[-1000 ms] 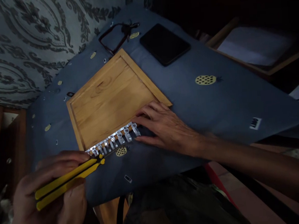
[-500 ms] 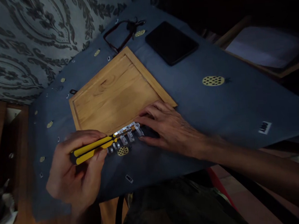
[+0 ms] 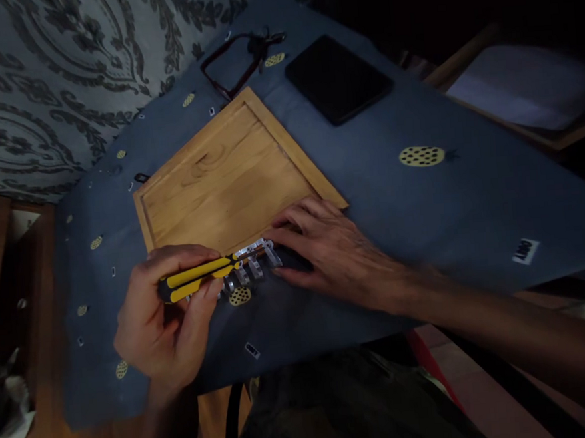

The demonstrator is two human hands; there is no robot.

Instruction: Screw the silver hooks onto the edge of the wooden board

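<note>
Left hand (image 3: 154, 322) grips the yellow tool (image 3: 196, 276), right hand (image 3: 335, 253) pinches the metal strip (image 3: 254, 268) (that label (image 3: 526, 251)? Too blurred to read).

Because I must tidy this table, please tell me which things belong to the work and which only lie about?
In use:
yellow-and-black screwdriver, in left hand
row of metal clips, by right hand
framed wooden board

Lying about:
black tablet or phone
dark loop, perhaps eyeglasses

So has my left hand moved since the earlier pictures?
Yes. Judged against the wooden board, the left hand has moved right along the board's near edge, toward the right hand.
</note>
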